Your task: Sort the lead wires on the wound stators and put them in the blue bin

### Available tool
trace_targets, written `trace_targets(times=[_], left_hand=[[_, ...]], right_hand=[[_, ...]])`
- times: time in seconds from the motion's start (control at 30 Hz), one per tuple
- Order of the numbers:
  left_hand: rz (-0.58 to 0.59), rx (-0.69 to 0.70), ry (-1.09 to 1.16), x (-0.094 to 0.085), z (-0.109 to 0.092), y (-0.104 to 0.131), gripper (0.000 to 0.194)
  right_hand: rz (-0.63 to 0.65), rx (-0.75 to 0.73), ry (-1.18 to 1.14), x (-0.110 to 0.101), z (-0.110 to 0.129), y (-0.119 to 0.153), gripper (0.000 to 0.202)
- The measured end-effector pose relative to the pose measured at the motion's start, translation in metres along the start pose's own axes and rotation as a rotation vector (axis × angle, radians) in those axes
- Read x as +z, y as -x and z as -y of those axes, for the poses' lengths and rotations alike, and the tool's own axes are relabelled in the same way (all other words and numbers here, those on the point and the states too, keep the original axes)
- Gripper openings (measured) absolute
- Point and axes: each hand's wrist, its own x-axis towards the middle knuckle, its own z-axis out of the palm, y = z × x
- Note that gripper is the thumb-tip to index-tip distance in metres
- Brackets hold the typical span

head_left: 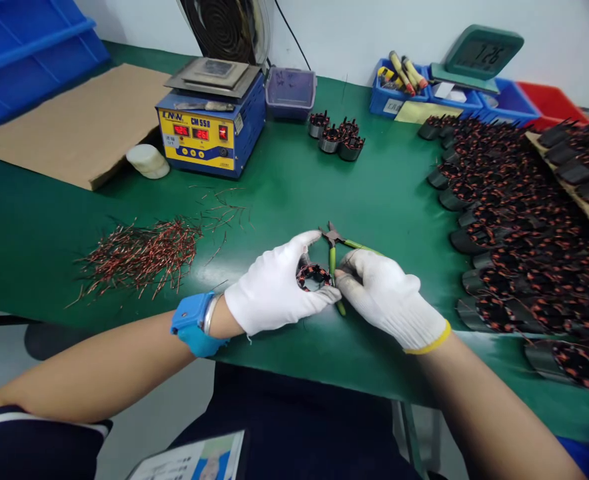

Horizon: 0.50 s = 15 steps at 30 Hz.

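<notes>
One wound stator (314, 269), mid-frame, fills the curled left hand (280, 285), windings (324, 273) exposed, presumably for access; right hand (382, 288) half-curled, hold unclear.

Bright, even light, pale sheen on green tabletop (284, 190), wide-angle stretching toward edges

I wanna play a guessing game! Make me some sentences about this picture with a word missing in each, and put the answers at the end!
1. The left hand, holding the coil ring, wears a ____ glove.
2. The right hand wears a glove with a ____ edge.
3. The pliers have ____ handles.
4. The small group near the purple bin has ____ coil rings.

Missing words: white; yellow; green; four.
</notes>
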Motion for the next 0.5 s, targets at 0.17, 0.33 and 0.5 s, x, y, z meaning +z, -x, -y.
trace_targets(times=[0.17, 0.33, 0.5], left_hand=[[0.031, -0.002, 0.052, -0.0031, 0.0009, 0.0005, 0.099], [0.093, 0.023, 0.144, -0.0048, 0.0053, -0.0005, 0.101], [0.160, 0.045, 0.229, -0.0063, 0.0086, -0.0041, 0.108]], right_hand=[[-0.120, -0.048, -0.157, -0.0049, -0.0031, -0.0016, 0.023], [0.064, -0.011, -0.157, -0.0071, -0.0024, -0.0013, 0.017], [-0.080, 0.025, -0.138, -0.0091, 0.0013, -0.0011, 0.023]])
